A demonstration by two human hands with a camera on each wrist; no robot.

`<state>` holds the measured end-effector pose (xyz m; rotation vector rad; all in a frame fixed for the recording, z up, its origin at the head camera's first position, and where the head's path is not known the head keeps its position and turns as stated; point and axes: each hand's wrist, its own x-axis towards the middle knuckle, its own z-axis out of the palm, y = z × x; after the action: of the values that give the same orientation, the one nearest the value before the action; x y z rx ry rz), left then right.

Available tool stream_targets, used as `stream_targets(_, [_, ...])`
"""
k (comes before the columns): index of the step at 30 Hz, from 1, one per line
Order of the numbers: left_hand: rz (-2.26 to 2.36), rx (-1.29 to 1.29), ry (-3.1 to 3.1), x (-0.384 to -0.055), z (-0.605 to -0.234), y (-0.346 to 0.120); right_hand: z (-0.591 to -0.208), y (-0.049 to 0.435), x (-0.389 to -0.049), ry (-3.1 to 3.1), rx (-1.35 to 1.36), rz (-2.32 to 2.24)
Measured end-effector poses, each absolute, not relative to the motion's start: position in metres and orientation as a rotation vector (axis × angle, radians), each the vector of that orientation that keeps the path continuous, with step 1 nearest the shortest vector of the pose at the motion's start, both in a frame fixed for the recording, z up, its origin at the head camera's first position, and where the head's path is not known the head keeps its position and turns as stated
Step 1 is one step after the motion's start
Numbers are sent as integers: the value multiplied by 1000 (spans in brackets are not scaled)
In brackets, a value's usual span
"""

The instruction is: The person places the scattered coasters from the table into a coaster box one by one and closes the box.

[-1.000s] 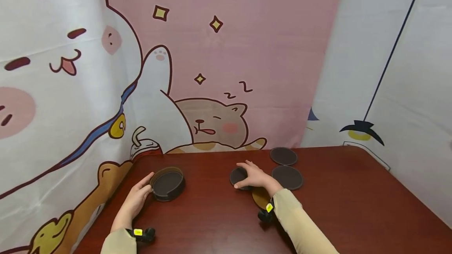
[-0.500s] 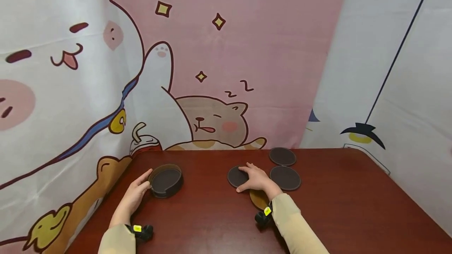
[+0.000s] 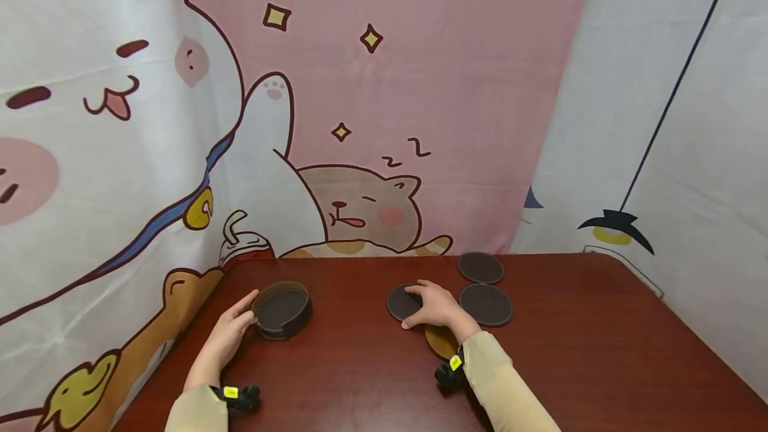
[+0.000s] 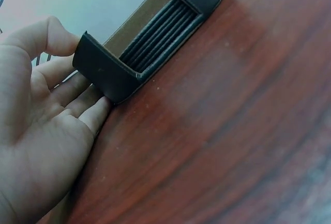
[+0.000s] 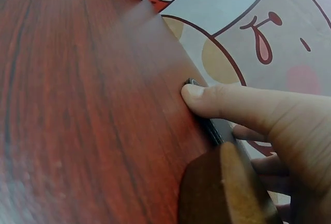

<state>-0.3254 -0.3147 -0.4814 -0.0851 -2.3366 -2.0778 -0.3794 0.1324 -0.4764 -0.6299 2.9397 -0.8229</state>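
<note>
A round dark coaster holder [image 3: 282, 312], with a tan inner wall and a slot in its side, stands at the left of the table. Several dark coasters [image 4: 164, 40] lie stacked inside it. My left hand [image 3: 225, 335] grips its left wall, thumb at the rim and fingers along the outside. To the right, my right hand [image 3: 437, 307] holds a dark round coaster [image 3: 399, 301] by its edges between thumb and fingers, low at the tabletop. Partly hidden under that wrist, a coaster with its tan side up [image 3: 440, 342] appears close by.
Two more dark coasters, a far one [image 3: 481, 267] and a nearer one [image 3: 486, 305], lie flat right of my right hand. The reddish-brown table [image 3: 336, 379] ends at a printed cloth wall [image 3: 468, 85] behind it.
More of the coaster shows left of my right hand than a second ago, as the fingers shift slightly right over it. The left hand stays on the holder. The head view tilts slightly.
</note>
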Motion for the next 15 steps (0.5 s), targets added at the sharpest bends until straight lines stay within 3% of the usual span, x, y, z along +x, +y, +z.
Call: stream_targets(15, [-2071, -79, -2359, -326, -481, -317, -475, 130, -384, 2974, -658, -940])
